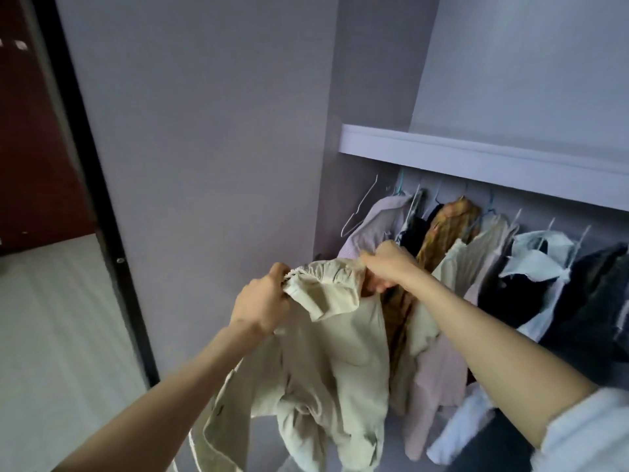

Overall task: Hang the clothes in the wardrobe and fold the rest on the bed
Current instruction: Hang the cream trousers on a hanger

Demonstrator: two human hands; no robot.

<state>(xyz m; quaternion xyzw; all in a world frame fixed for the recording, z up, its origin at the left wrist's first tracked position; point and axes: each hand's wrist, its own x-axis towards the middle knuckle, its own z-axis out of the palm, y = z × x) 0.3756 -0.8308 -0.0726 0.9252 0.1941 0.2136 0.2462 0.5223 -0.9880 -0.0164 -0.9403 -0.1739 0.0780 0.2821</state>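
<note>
Grey wardrobe [211, 131] walls fill the frame, a shelf [476, 155] at upper right above hung clothes [476, 267] and an empty hanger [360, 209]. At centre, the left hand [262, 301] and right hand [388, 264] each grip the beige trousers' [333, 352] elastic waistband, legs dangling. No writing is readable.

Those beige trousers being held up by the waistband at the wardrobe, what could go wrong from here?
The beige trousers are on no hanger; only the left hand and right hand pinch the elastic waistband, so a loosened grip would likely drop them. The one bare hanger sits at the far left end, beside tightly packed hanging clothes; reaching for it could knock a neighbour off. The dangling legs might snag too.
</note>
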